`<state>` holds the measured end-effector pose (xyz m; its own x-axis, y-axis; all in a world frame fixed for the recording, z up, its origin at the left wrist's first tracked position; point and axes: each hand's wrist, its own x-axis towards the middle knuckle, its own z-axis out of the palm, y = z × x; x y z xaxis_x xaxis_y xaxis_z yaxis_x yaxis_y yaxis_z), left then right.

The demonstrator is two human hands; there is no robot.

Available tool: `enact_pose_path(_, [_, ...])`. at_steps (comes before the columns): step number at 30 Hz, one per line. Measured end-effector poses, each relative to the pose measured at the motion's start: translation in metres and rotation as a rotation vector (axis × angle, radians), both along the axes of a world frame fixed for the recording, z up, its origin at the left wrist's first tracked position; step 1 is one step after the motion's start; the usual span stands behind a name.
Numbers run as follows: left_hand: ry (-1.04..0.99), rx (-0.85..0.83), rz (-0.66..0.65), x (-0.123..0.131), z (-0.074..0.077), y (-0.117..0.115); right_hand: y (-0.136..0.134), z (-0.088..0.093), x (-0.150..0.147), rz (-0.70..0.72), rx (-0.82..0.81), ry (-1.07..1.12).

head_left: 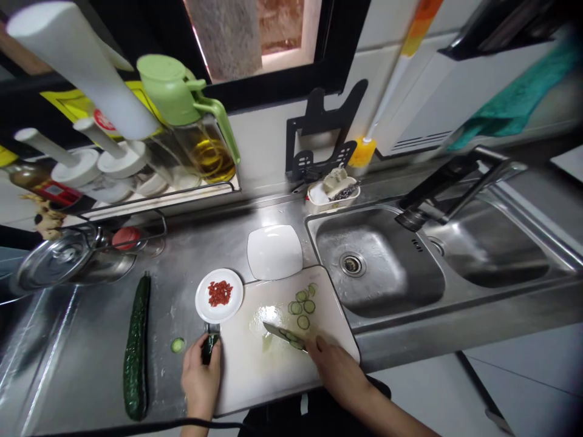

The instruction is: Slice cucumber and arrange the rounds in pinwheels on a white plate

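Note:
My left hand (200, 373) is closed around a short dark green cucumber piece (210, 347) at the left edge of the white cutting board (246, 379). My right hand (337, 370) grips a knife (276, 331), its handle mostly hidden by my fingers. The blade points left over the board, with several thin slices lying on or against it. Further back on the board is a small cluster of cucumber slices (305, 322). A cut cucumber end (177, 345) rests on the steel counter, and a whole cucumber (135, 352) lies left of it.
A small white plate (201, 303) of red berry-like bits (220, 293) overlaps the board's back left corner. Behind the board sits a square white plate (274, 252). To the right are a steel sink (396, 285) and faucet (437, 212). A rack (159, 203) carries jars and an oil bottle (204, 145).

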<state>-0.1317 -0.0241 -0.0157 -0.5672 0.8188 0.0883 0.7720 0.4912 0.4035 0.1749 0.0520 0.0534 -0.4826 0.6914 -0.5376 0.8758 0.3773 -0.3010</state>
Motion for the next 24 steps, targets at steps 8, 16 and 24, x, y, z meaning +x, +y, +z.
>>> enact_pose_path(8, [0.076, 0.135, -0.166, 0.01, 0.011, 0.002, -0.008, 0.003, 0.01, 0.0, 0.067, 0.079])
enact_pose_path(16, [-0.102, 0.042, -1.097, 0.114, 0.057, 0.027, -0.013, -0.003, 0.014, -0.023, 0.19, 0.017])
enact_pose_path(24, [-0.175, 0.017, -1.25, 0.134, 0.046, 0.062, -0.017, 0.005, 0.031, -0.009, 0.27, -0.021])
